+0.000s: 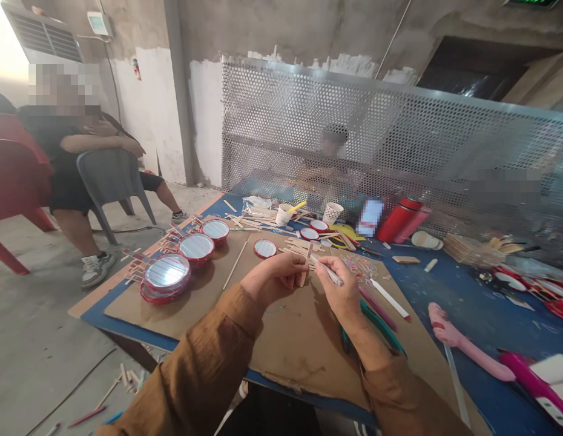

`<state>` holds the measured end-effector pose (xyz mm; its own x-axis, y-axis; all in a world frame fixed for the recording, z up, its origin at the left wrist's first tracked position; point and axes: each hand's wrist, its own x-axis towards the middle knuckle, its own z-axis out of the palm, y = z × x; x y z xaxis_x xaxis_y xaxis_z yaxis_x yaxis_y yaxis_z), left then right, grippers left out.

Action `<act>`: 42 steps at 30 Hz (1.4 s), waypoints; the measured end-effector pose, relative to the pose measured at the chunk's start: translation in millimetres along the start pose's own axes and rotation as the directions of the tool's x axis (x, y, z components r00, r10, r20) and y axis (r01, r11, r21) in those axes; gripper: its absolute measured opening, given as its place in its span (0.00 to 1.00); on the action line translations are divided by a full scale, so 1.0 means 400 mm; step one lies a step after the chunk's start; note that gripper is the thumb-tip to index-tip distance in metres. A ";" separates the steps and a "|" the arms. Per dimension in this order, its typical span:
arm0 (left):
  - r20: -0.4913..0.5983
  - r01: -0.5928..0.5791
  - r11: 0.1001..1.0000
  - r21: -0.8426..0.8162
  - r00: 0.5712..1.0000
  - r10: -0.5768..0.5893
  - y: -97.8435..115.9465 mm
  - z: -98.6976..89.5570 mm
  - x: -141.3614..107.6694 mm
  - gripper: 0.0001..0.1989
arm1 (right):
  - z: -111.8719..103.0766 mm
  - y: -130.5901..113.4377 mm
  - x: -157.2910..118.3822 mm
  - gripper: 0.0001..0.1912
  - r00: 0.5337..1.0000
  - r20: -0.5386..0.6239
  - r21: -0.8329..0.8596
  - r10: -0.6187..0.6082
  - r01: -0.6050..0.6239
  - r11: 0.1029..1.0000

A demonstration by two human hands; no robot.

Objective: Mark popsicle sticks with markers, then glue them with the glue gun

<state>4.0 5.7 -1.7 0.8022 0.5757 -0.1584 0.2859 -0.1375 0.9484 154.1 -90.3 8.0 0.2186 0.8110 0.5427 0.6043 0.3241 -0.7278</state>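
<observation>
My left hand [273, 277] grips a wooden craft stick [304, 264] standing nearly upright above a brown cardboard sheet [299, 357]. My right hand [341, 292] pinches a slim white pen-like tool [329, 272], whose tip reaches toward the stick. Green-handled pliers [373, 326] lie on the cardboard just below my right wrist. To the left, several round mirrors with red rims [167, 274] rest on the cardboard with craft sticks fanned along their edges. A smaller red-rimmed mirror [265, 248] lies close beyond my left hand.
The blue table [485, 309] holds loose sticks, paper cups [284, 214], a red flask [397, 221], and pink and magenta tools at right. A seated person [66, 145] is beyond the table's left edge, with another behind a perforated metal screen [336, 115].
</observation>
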 end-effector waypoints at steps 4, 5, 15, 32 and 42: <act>-0.008 0.004 1.000 0.001 1.000 -0.004 0.004 0.001 -0.004 0.18 | 0.000 0.001 -0.001 0.13 1.000 -0.020 0.007 0.014 -0.014 1.000; -0.006 0.004 1.000 0.000 1.000 -0.004 0.005 0.001 -0.004 0.18 | -0.001 0.001 -0.002 0.13 1.000 -0.025 0.005 0.012 -0.012 1.000; 0.005 0.009 1.000 0.003 1.000 -0.009 0.004 0.000 -0.003 0.18 | 0.002 0.002 0.001 0.13 1.000 -0.021 0.009 0.008 -0.008 1.000; 0.020 0.010 0.999 0.031 1.000 -0.011 0.003 -0.002 0.001 0.17 | -0.001 -0.006 0.001 0.13 1.000 -0.002 -0.021 -0.015 0.015 1.000; 0.022 0.005 1.000 0.001 1.000 -0.006 -0.001 0.002 0.005 0.12 | -0.001 -0.008 0.000 0.13 1.000 -0.022 -0.024 -0.020 0.019 1.000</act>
<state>5.9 6.5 -2.7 0.8122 0.5582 -0.1697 0.2906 -0.1347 0.9473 152.5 -91.5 10.4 0.2236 0.7935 0.5660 0.6268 0.3276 -0.7069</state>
